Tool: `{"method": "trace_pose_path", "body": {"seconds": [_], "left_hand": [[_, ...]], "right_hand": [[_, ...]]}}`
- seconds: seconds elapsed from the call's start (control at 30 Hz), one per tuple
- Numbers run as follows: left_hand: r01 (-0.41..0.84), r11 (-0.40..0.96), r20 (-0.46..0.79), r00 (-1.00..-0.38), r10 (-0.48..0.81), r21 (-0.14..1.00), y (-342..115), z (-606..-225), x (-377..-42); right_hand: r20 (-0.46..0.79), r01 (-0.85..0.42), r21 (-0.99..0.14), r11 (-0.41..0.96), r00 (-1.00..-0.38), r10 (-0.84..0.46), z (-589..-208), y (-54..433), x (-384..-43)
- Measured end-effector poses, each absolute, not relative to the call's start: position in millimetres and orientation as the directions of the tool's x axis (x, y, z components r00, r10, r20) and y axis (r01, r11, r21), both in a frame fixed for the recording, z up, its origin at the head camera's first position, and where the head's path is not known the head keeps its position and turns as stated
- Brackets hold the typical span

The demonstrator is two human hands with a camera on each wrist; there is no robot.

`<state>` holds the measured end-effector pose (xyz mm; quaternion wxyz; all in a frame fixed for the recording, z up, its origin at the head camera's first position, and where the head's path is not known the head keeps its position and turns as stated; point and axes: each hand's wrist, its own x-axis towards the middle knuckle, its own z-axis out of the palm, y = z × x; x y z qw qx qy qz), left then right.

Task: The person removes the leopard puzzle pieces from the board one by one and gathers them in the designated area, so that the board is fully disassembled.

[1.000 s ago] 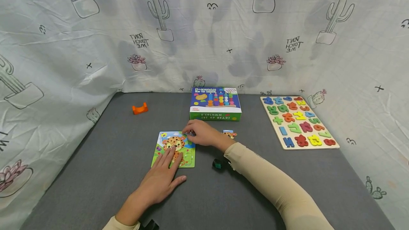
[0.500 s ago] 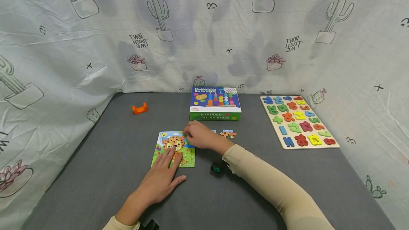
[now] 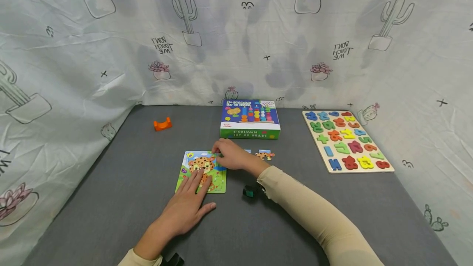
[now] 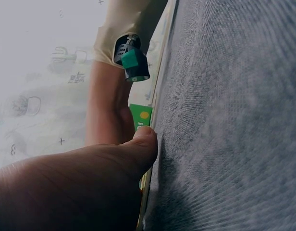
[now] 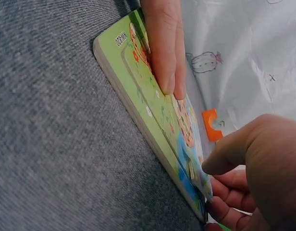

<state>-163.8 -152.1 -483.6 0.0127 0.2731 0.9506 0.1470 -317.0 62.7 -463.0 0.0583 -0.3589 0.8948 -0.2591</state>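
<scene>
A leopard jigsaw puzzle board (image 3: 181,182) lies flat on the grey table. My left hand (image 3: 186,208) rests on its lower part with the fingers straight and spread. At the board's upper right corner, my right hand (image 3: 233,155) pinches a jigsaw piece (image 5: 202,185) between thumb and fingers. In the right wrist view that piece sits tilted at the board's edge; the head view hides most of it behind the fingers. One loose leopard jigsaw piece (image 3: 265,154) lies right of the hand. Beside it, a second piece shows only as a blue sliver.
Behind the board stands a bead set box (image 3: 250,122). A wooden tray of colourful letters and numbers (image 3: 347,142) lies at the right. An orange curved piece (image 3: 162,124) sits at the back left. Patterned cloth (image 3: 236,44) closes off the back and sides.
My right hand has turned slightly over the board's corner, hiding the piece in its fingers and uncovering more of the loose pieces. My left hand has stayed put.
</scene>
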Motion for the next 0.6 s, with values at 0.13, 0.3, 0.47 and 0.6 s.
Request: {"method": "trace_pose_path", "body": {"seconds": [0.13, 0.3, 0.47, 0.6], "left_hand": [[0.499, 0.825, 0.014, -0.858, 0.514, 0.263, -151.0, -480.8, -163.8], [0.506, 0.817, 0.027, -0.854, 0.52, 0.275, -152.0, -482.3, -164.2], [0.498, 0.821, 0.015, -0.857, 0.514, 0.279, -151.9, -481.5, -165.0], [0.495, 0.824, 0.001, -0.857, 0.515, 0.277, -151.1, -479.3, -164.8]], "right_hand": [[0.073, -0.6, -0.544, 0.586, -0.73, -0.68, -463.7, 66.9, -318.9], [0.061, -0.605, -0.562, 0.564, -0.711, -0.701, -463.6, 75.2, -320.3], [0.046, -0.612, -0.55, 0.568, -0.702, -0.711, -458.5, 79.7, -318.5], [0.048, -0.628, -0.515, 0.584, -0.701, -0.711, -457.5, 80.1, -317.5]]}}
